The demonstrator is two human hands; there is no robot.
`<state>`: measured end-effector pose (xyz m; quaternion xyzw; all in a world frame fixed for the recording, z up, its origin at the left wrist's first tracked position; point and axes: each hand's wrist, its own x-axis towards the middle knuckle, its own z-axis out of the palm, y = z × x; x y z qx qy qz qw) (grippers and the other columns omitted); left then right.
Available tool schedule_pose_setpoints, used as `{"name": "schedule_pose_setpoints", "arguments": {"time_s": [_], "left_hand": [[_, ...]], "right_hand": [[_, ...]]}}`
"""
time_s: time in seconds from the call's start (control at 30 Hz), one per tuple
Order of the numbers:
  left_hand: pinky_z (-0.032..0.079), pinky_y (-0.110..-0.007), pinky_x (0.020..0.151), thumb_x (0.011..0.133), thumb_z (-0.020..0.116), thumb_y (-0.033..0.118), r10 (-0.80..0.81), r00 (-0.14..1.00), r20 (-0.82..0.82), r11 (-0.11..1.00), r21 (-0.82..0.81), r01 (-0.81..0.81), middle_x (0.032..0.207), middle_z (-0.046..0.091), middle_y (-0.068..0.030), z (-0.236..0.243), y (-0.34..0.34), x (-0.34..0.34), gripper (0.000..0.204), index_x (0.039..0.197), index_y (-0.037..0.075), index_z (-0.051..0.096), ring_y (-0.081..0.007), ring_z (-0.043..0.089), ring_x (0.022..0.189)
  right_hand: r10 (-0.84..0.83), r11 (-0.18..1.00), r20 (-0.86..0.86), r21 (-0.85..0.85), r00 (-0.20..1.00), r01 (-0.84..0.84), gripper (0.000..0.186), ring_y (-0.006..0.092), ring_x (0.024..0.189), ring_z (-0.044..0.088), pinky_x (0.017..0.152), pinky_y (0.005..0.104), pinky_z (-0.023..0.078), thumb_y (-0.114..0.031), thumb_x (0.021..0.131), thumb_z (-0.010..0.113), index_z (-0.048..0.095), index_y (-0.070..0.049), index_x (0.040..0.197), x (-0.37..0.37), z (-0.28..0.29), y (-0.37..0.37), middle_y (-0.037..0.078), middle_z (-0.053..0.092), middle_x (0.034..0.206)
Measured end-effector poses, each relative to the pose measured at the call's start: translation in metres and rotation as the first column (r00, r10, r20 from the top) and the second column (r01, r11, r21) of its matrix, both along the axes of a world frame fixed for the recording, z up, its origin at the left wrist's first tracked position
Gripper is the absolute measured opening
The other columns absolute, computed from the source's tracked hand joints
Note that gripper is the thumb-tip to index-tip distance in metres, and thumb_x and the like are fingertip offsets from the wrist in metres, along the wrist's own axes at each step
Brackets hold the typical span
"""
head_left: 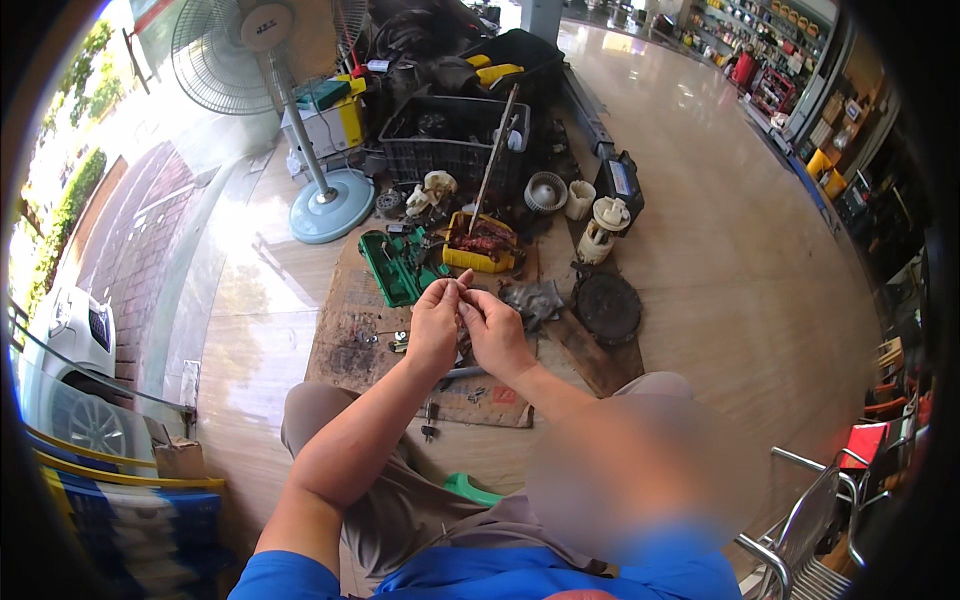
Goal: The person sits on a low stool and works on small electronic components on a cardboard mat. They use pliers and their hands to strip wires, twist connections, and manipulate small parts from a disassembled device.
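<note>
My left hand (435, 318) and my right hand (492, 325) meet at the centre, fingertips pinched together on something too small to make out. They are above a stained cardboard sheet (350, 350) scattered with small metal parts. Just beyond my hands lie an open green tool case (390, 270), a yellow container (480, 258) with reddish contents and an upright stick (490, 165), and a grey rag (532, 300). A round black part (607, 308) and a cream cylindrical component (605, 225) are to the right.
A standing fan (325, 210), a black crate (455, 140) and piled dark parts are at the back. Blue stacked chairs (145, 520) are at lower left, a metal chair (810, 530) at lower right. Shop shelving (770, 45) lines the right, and a white car (75, 370) shows beyond glass.
</note>
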<state>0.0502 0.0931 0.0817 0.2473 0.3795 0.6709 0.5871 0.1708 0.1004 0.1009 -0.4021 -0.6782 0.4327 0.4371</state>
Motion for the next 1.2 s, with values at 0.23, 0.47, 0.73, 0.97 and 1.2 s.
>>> {"name": "schedule_pose_setpoints", "arguments": {"time_s": [0.23, 0.47, 0.73, 0.97, 1.2], "left_hand": [[0.052, -0.029, 0.088, 0.110, 0.045, 0.020, -0.142, 0.989, -0.028, 0.989, 0.022, 0.143, 0.143, 0.058, -0.0106, 0.014, -0.001, 0.000, 0.021, 0.100, 0.005, 0.057, -0.0118, 0.059, 0.102], [0.054, -0.030, 0.080, 0.109, 0.049, 0.023, -0.256, 0.935, -0.246, 0.958, 0.061, 0.279, 0.141, 0.059, -0.0123, 0.030, 0.003, -0.015, 0.022, 0.099, 0.005, 0.056, -0.0119, 0.060, 0.098], [0.050, -0.028, 0.076, 0.107, 0.050, 0.025, -0.297, 0.948, -0.111, 0.954, -0.068, 0.291, 0.119, 0.071, -0.0064, 0.022, 0.007, -0.008, 0.024, 0.111, 0.004, 0.061, -0.0116, 0.062, 0.097], [0.058, -0.033, 0.083, 0.110, 0.044, 0.019, -0.355, 0.923, -0.148, 0.935, -0.067, 0.349, 0.121, 0.068, -0.0176, 0.031, 0.001, -0.011, 0.028, 0.114, -0.003, 0.059, -0.0205, 0.068, 0.096], [0.060, -0.048, 0.081, 0.109, 0.044, 0.022, -0.065, 0.992, 0.108, 0.994, -0.078, 0.074, 0.092, 0.068, -0.0134, 0.026, 0.010, -0.013, 0.020, 0.109, 0.004, 0.054, -0.0307, 0.070, 0.091]], "right_hand": [[0.086, 0.978, -0.118, -0.179, 0.989, -0.106, 0.025, 0.0152, 0.083, 0.065, 0.076, 0.0302, 0.054, -0.020, 0.107, 0.052, 0.057, 0.002, 0.120, 0.004, -0.019, 0.009, 0.007, 0.069, 0.096], [0.316, 0.748, -0.362, -0.473, 0.877, -0.465, 0.022, 0.0067, 0.074, 0.053, 0.066, 0.0238, 0.045, -0.024, 0.108, 0.049, 0.061, -0.006, 0.109, 0.020, -0.001, 0.021, -0.002, 0.061, 0.086], [0.198, 0.447, -0.594, -0.653, 0.780, -0.611, 0.013, 0.0154, 0.063, 0.057, 0.061, 0.0323, 0.049, -0.021, 0.106, 0.052, 0.059, -0.010, 0.105, 0.038, 0.000, 0.029, 0.001, 0.058, 0.076], [0.142, 0.382, -0.647, -0.662, 0.749, -0.645, 0.010, 0.0119, 0.060, 0.048, 0.058, 0.0289, 0.041, -0.021, 0.105, 0.054, 0.059, -0.014, 0.100, 0.032, 0.003, 0.031, -0.002, 0.054, 0.074], [0.330, 0.522, -0.363, -0.699, 0.871, -0.489, 0.013, 0.0076, 0.060, 0.056, 0.052, 0.0226, 0.046, -0.018, 0.103, 0.055, 0.061, -0.010, 0.095, 0.024, 0.011, 0.027, -0.003, 0.059, 0.074]]}}
